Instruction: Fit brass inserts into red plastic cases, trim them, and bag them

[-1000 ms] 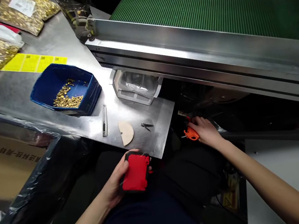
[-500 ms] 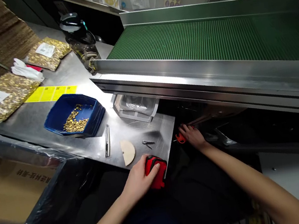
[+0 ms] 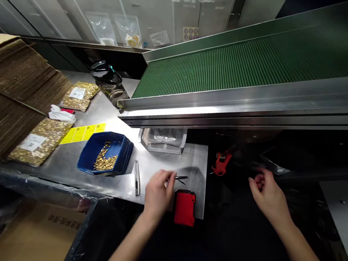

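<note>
Above the front of the metal table, my left hand [image 3: 159,195] is closed in a pinch; whatever its fingertips hold, if anything, is hidden. Right beside those fingertips lies a small dark nail clipper [image 3: 181,178]. A red case with black edges [image 3: 184,208] rests on the table corner, just below my left hand and apart from the fingers. My right hand [image 3: 271,198] is in the air right of the table, fingers loosely curled, thumb apart, nothing visible in it. Between that hand and the table edge sits a red-orange tool [image 3: 221,163], its kind unclear.
A blue bin [image 3: 83,161] with small gold pieces and a box cutter [image 3: 137,178] are on the metal table [image 3: 194,158]. A grey tray [image 3: 163,146] sits under the edge of the green conveyor [image 3: 217,69]. Behind are a water bottle [image 3: 110,85] and filled bags [image 3: 40,144].
My left hand has let go of the red case and moved up-left toward the nail clipper. My right hand has left the red-orange tool and drawn back to the right. The view has shifted.
</note>
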The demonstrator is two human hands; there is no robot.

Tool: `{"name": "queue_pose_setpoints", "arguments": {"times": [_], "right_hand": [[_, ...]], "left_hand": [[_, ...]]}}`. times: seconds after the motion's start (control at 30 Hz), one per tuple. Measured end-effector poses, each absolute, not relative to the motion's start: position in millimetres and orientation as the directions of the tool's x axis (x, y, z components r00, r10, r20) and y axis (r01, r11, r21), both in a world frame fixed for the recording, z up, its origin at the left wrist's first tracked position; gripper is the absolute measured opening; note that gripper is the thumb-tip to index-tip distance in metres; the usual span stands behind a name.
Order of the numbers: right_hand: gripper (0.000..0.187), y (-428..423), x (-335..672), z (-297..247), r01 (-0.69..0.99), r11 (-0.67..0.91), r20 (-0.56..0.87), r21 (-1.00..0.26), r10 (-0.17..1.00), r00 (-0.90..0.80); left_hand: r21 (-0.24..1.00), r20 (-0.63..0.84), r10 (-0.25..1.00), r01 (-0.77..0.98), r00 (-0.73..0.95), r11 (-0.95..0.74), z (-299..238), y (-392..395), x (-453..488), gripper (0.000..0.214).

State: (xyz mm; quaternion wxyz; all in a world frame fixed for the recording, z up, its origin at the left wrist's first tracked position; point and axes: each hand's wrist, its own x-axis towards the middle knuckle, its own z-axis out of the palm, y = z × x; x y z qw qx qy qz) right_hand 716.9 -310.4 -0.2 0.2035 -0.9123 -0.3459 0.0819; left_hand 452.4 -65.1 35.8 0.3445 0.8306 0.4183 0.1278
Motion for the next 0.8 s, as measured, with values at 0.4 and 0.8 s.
{"name": "queue_pose_setpoints", "arguments": {"times": [0.4, 0.8], "right_hand": [[0.027, -325, 683, 2, 0.643, -0.663, 0.026, -0.383, 0.688, 0.725], [0.026, -251, 619, 74, 0.355, -0.271, 0.020, -0.894, 0.770, 0.637]], "left_hand": [[0.605, -0.145, 0.884, 0.747, 0.445, -0.277, 35, 83, 579, 0.032], [0.910, -0.064, 0.726, 0.338, 0.685, -0.239, 87, -42, 501, 0.037]]}}
